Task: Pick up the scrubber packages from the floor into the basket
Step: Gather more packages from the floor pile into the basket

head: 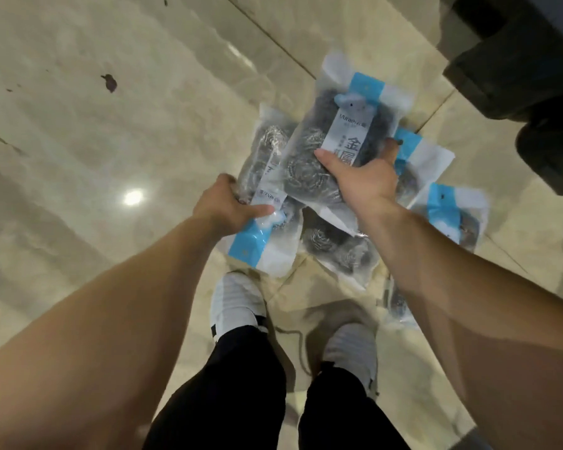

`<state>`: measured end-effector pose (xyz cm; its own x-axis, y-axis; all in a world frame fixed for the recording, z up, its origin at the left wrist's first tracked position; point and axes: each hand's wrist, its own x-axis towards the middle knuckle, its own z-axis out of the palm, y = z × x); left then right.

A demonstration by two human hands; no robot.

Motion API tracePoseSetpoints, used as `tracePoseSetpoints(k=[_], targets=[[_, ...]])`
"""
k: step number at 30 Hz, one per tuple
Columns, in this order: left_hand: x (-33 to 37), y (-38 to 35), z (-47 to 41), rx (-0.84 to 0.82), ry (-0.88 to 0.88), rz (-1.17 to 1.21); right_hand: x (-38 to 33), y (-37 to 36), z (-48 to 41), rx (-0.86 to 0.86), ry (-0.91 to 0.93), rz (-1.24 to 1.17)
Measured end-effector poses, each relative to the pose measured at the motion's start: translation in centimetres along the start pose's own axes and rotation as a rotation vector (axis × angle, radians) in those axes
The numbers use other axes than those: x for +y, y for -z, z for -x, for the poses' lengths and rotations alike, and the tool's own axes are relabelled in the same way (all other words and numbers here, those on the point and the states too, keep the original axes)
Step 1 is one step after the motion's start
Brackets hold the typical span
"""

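Observation:
My right hand [364, 180] grips a clear package of steel-wool scrubbers [332, 125] with a blue band and white label, lifted above the pile. My left hand [223, 206] is closed on the edge of a second scrubber package [267, 177], which lies to the left and partly under the first. More packages rest on the floor: one below centre [338, 248], one at the right [452, 216], one behind my right hand [420, 157], and one mostly hidden under my right forearm [397, 303]. No basket is clearly in view.
Glossy beige floor tiles [111, 157] spread to the left, with a dark stain [109, 82]. A dark bulky object [517, 60] fills the top right corner. My feet in white shoes [238, 303] stand just below the pile.

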<state>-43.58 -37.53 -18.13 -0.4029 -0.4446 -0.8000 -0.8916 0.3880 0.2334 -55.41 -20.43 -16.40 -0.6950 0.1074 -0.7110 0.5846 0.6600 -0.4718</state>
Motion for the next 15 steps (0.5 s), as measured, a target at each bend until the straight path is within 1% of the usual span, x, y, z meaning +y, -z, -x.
tracePoseSetpoints(k=[2,5,7,10,13,15], targets=[[0.4,1.0,1.6,-0.013,-0.007,-0.061,-0.4,0.9,1.4,-0.004,0.013,-0.072],[0.9,4.0,6.6,0.083,-0.032,-0.127,-2.1,3.9,6.6,-0.027,0.091,-0.032],[0.9,7.0,11.6,0.105,-0.023,-0.074,-3.7,7.0,11.9,-0.053,0.119,-0.016],[1.7,14.1,21.2,0.129,0.009,0.035,-8.0,13.7,22.1,-0.084,0.144,-0.011],[3.3,21.1,32.7,0.171,0.037,0.065,-12.5,21.8,32.5,-0.109,0.152,0.006],[4.4,25.6,40.0,0.184,0.058,0.106,-15.2,27.1,38.6,-0.099,0.225,0.022]])
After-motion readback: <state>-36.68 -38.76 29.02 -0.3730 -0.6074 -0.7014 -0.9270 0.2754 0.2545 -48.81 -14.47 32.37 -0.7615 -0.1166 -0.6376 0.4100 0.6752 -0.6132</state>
